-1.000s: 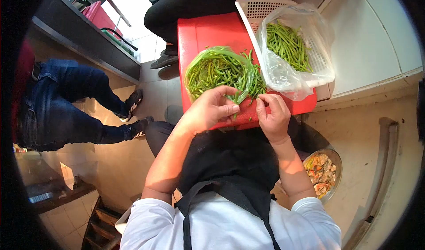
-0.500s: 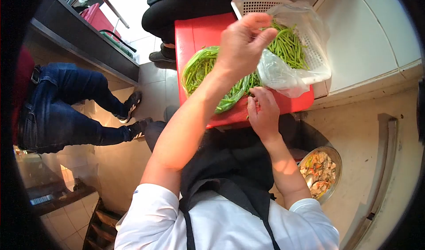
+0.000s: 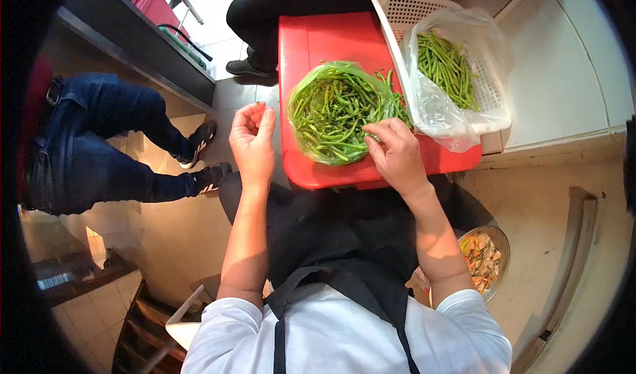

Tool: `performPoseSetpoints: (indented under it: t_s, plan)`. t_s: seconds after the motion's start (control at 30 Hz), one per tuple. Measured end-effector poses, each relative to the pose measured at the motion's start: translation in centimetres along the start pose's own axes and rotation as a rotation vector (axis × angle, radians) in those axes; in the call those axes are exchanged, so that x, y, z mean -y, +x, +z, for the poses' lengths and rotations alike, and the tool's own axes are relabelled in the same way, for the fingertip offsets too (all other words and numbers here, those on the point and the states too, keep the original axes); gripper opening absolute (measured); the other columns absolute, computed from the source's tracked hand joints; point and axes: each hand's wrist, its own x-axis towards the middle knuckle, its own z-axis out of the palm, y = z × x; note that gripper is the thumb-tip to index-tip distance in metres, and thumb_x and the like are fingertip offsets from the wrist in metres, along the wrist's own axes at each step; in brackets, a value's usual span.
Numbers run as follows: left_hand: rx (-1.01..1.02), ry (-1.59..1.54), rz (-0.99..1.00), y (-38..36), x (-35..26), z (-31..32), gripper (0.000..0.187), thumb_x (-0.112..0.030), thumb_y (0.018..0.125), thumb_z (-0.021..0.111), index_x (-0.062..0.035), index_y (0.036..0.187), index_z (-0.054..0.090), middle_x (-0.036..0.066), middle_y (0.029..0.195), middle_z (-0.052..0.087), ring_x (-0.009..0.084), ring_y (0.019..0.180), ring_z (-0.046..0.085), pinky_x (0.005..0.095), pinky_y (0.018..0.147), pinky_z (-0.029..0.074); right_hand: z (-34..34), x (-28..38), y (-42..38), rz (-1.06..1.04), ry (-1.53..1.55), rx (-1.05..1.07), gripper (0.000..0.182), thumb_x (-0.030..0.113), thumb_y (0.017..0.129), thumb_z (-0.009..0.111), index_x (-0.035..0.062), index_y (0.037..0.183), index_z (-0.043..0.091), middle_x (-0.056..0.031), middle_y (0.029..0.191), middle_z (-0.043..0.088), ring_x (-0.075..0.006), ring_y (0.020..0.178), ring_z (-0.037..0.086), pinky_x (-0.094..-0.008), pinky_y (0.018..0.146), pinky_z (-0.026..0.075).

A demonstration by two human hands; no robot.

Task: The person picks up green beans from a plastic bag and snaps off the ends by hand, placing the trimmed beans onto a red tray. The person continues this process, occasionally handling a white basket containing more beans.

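Observation:
A clear green plastic bag [image 3: 311, 152] sits open on a red stool-like surface [image 3: 324, 36], filled with thin green vegetable stems [image 3: 341, 106]. My left hand [image 3: 254, 145] is raised beside the left edge of the red surface, apart from the bag. Its thumb and fingers are pinched, with perhaps a tiny bit at the tips. Over the bag's right edge is my right hand [image 3: 401, 155], thumb and forefinger closed together; what lies between them is too small to tell. More loose stems [image 3: 397, 102] lie just beyond it.
A white perforated basket [image 3: 401, 33] holds a clear bag [image 3: 430, 99] with straight green stems [image 3: 444, 69]. A metal bowl of food scraps [image 3: 481, 261] stands low on the right. One person in jeans [image 3: 99, 149] is at left; another in dark clothes [image 3: 265, 16] sits opposite.
My left hand has come back from above the basket to the left side of the red surface. My right hand stays by the bag's right edge. The view has shifted slightly.

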Motion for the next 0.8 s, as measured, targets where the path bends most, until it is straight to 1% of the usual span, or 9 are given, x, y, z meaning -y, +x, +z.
performPoseSetpoints:
  t_s: [0.1, 0.17, 0.23, 0.27, 0.3, 0.37, 0.47, 0.7, 0.8]
  plan:
    - [-0.008, 0.010, 0.005, -1.4, 1.6, -0.5, 0.028, -0.006, 0.092, 0.073, 0.0000, 0.116, 0.060, 0.003, 0.100, 0.066, 0.0079, 0.087, 0.060, 0.0246, 0.081, 0.050, 0.4, 0.7, 1.8, -0.113, -0.036, 0.067, 0.015, 0.006, 0.084, 0.071, 0.0051, 0.098, 0.070, -0.0116, 0.090, 0.063, -0.0339, 0.087, 0.063, -0.0439, 0.078, 0.052]
    - [0.039, 0.044, -0.141, -2.6, 1.9, -0.2, 0.051, -0.006, 0.089, 0.075, -0.0026, 0.132, 0.047, 0.009, 0.117, 0.057, 0.0087, 0.081, 0.062, 0.0254, 0.064, 0.054, 0.8, 1.1, 2.7, -0.152, -0.077, 0.148, 0.012, 0.009, 0.084, 0.071, 0.0053, 0.095, 0.069, -0.0119, 0.089, 0.063, -0.0341, 0.087, 0.063, -0.0442, 0.079, 0.052]
    - [0.108, 0.070, -0.259, -3.6, 0.3, 0.9, 0.061, -0.005, 0.088, 0.075, -0.0029, 0.138, 0.040, 0.011, 0.121, 0.054, 0.0093, 0.079, 0.063, 0.0262, 0.061, 0.055, 1.2, 1.7, 3.1, -0.164, -0.118, 0.225, 0.012, 0.012, 0.083, 0.072, 0.0056, 0.093, 0.068, -0.0123, 0.088, 0.063, -0.0341, 0.088, 0.064, -0.0446, 0.080, 0.053]
    - [0.123, 0.097, -0.222, -3.7, 1.1, 1.1, 0.068, -0.004, 0.088, 0.076, -0.0027, 0.142, 0.036, 0.013, 0.122, 0.055, 0.0107, 0.078, 0.064, 0.0276, 0.066, 0.057, 1.4, 2.1, 3.2, -0.156, -0.139, 0.262, 0.013, 0.013, 0.083, 0.073, 0.0057, 0.092, 0.068, -0.0126, 0.088, 0.063, -0.0340, 0.088, 0.064, -0.0449, 0.080, 0.053]
    - [0.182, 0.113, -0.204, -3.6, 1.5, 1.2, 0.071, 0.000, 0.090, 0.073, -0.0029, 0.146, 0.030, 0.017, 0.130, 0.050, 0.0147, 0.092, 0.066, 0.0297, 0.077, 0.059, 1.7, 2.5, 3.2, -0.148, -0.159, 0.299, 0.014, 0.015, 0.083, 0.073, 0.0058, 0.092, 0.068, -0.0130, 0.088, 0.063, -0.0339, 0.089, 0.064, -0.0451, 0.080, 0.053]
    - [0.207, 0.128, -0.203, -3.6, 2.3, 1.6, 0.077, 0.004, 0.089, 0.071, -0.0020, 0.150, 0.025, 0.018, 0.131, 0.050, 0.0182, 0.099, 0.067, 0.0327, 0.083, 0.059, 2.8, 3.2, 3.1, -0.130, -0.214, 0.282, 0.019, 0.018, 0.081, 0.077, 0.0051, 0.090, 0.067, -0.0144, 0.087, 0.063, -0.0340, 0.088, 0.064, -0.0452, 0.079, 0.053]
    - [0.186, 0.208, -0.150, -3.8, 2.8, 2.0, 0.077, 0.002, 0.086, 0.072, -0.0003, 0.150, 0.029, 0.020, 0.128, 0.059, 0.0215, 0.098, 0.071, 0.0340, 0.082, 0.058, 4.7, 3.2, 3.0, -0.129, -0.363, 0.247, 0.019, 0.019, 0.079, 0.076, 0.0057, 0.082, 0.063, -0.0138, 0.083, 0.061, -0.0347, 0.086, 0.064, -0.0467, 0.077, 0.052]
    - [0.211, -0.017, -0.271, -3.6, 1.4, 1.8, 0.076, 0.007, 0.087, 0.062, 0.0028, 0.151, 0.022, 0.022, 0.126, 0.060, 0.0225, 0.102, 0.070, 0.0334, 0.087, 0.056, 4.7, -1.0, 5.8, -0.082, -0.453, 0.046, 0.011, 0.014, 0.082, 0.069, 0.0053, 0.080, 0.063, -0.0164, 0.084, 0.062, -0.0360, 0.084, 0.064, -0.0481, 0.077, 0.053]
    - [0.246, -0.028, -0.259, -3.2, 2.0, 1.6, 0.075, 0.007, 0.088, 0.062, 0.0040, 0.151, 0.021, 0.023, 0.126, 0.061, 0.0231, 0.103, 0.069, 0.0328, 0.088, 0.056, 3.1, -1.9, 6.7, 0.009, -0.355, 0.068, 0.013, 0.018, 0.087, 0.070, 0.0047, 0.089, 0.067, -0.0164, 0.087, 0.065, -0.0371, 0.086, 0.066, -0.0478, 0.077, 0.054]
